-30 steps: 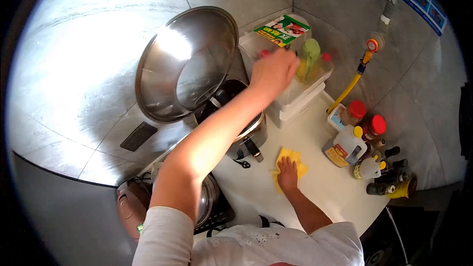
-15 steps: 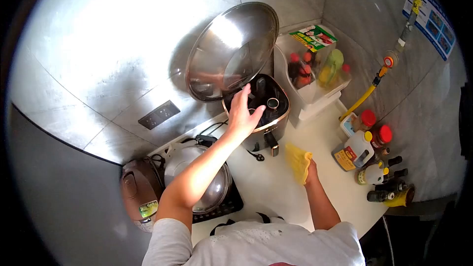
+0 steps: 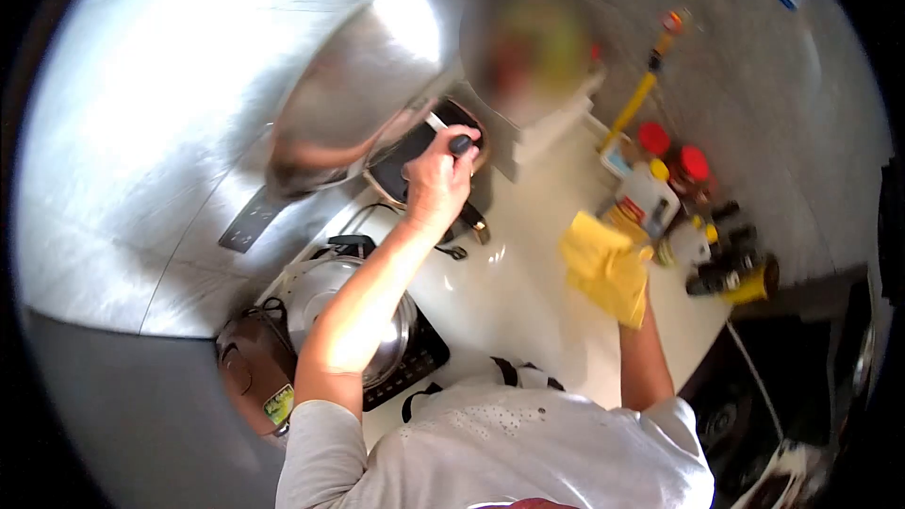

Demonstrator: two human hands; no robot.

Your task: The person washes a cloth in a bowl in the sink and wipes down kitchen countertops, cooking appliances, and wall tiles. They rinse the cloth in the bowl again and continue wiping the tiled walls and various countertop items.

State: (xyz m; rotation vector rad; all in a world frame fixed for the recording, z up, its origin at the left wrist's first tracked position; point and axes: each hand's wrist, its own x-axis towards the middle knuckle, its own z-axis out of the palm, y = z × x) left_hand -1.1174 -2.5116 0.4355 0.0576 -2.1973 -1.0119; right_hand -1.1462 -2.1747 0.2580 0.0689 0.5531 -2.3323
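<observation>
My left hand (image 3: 441, 179) is closed round the black-ended handle of a large round steel pan (image 3: 363, 66). The shiny pan is tilted over a black air fryer (image 3: 401, 162) on the counter, and its middle looks see-through. A yellow cloth (image 3: 603, 269) hangs from my right hand (image 3: 647, 302), raised above the counter at the right. The cloth covers most of that hand's fingers.
A steel-lidded pot (image 3: 325, 292) stands on a black cooktop (image 3: 422, 363), beside a brown rice cooker (image 3: 255, 368). Jars with red lids (image 3: 694, 164), a white jug (image 3: 647, 200) and several bottles line the right side. A blurred bin (image 3: 556, 123) is at the back.
My left hand has gone from over the bin to the steel pan's handle, and the pan now appears larger and nearer. My right hand has lifted the yellow cloth off the counter.
</observation>
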